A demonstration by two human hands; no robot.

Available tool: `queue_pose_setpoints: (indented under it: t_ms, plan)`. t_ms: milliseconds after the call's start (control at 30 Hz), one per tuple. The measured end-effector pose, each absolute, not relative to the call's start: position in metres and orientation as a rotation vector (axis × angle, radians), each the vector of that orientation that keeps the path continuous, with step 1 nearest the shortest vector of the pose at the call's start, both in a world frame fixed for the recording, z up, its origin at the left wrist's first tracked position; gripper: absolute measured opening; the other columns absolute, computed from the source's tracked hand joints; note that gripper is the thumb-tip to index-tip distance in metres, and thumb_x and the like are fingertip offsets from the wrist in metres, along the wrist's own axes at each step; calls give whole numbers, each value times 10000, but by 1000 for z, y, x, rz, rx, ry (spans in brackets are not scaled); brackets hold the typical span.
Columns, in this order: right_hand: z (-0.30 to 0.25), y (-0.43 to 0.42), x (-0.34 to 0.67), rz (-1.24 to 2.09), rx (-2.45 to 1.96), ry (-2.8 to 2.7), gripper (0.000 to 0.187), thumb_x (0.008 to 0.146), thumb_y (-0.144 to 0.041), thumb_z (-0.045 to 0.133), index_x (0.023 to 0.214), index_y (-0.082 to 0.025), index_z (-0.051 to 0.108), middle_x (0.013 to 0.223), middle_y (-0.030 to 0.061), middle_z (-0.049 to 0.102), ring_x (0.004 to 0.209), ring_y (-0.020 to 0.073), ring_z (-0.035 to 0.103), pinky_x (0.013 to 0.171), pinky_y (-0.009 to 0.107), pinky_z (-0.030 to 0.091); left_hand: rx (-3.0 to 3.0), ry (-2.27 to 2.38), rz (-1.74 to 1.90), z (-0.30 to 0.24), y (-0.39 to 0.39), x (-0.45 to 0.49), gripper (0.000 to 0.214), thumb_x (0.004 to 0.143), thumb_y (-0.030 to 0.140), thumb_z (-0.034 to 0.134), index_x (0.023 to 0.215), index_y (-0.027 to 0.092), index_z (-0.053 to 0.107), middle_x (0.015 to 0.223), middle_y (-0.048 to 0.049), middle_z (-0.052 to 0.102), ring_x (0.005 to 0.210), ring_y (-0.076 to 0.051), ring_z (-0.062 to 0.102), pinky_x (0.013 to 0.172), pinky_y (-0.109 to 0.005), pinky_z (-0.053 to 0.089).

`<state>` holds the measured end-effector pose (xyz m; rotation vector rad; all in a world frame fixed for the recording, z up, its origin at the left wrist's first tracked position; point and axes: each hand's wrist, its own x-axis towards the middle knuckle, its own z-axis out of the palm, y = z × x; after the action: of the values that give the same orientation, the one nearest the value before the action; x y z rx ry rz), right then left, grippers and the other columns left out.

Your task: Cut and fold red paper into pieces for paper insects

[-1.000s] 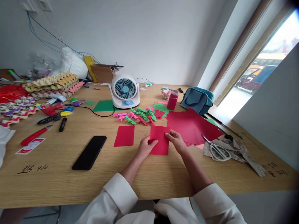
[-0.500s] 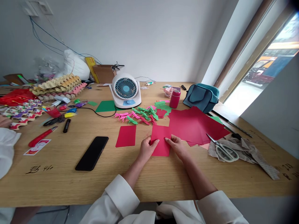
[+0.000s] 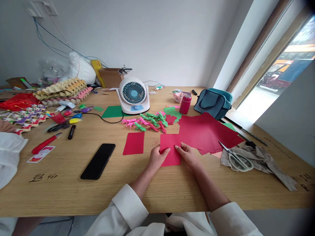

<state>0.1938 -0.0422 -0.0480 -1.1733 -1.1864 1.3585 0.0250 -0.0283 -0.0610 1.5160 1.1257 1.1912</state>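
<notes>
A red paper rectangle (image 3: 170, 141) is held between my two hands, just above or on the table; I cannot tell which. My left hand (image 3: 157, 155) pinches its left edge, thumb on top and fingers underneath. On the right edge, my right hand (image 3: 187, 154) grips it the same way. A second red rectangle (image 3: 133, 143) lies flat to the left. Beyond the hands is a pile of pink, green and red paper cut-outs (image 3: 150, 122). Large red sheets (image 3: 204, 132) spread out to the right.
White-handled scissors (image 3: 240, 160) rest on grey cloth at right. A black phone (image 3: 97, 161) and a red-handled knife (image 3: 45, 144) lie at left. Behind stand a white fan (image 3: 134, 95), a red flask (image 3: 185, 104) and a blue bag (image 3: 213, 103). Another person's white sleeve (image 3: 11, 157) shows at far left.
The whole view has shifted slightly. Both hands keep the same hold on the red paper, which has moved very little.
</notes>
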Motion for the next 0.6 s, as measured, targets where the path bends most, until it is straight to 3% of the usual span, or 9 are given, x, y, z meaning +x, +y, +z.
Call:
queue_pose_setpoints:
  t_ms: [333, 600]
  plan:
    - [-56, -39, 196, 1280, -1263, -1260, 437, 744, -671, 598, 908, -275, 681, 945, 13, 756, 958, 264, 676, 748, 337, 554, 1416, 1048, 1170, -64, -27, 26, 404, 802, 448, 668, 1057, 136, 698, 1061, -111, 748, 933, -243, 708, 815, -323, 562]
    - [-61, -38, 195, 1354, -1092, -1137, 428, 717, -616, 684, 951, -258, 685, 992, 25, 755, 896, 250, 691, 782, 353, 556, 1463, 1068, 1131, -72, -25, 25, 369, 814, 401, 657, 1065, 135, 704, 1082, -118, 744, 955, -257, 706, 816, -345, 566]
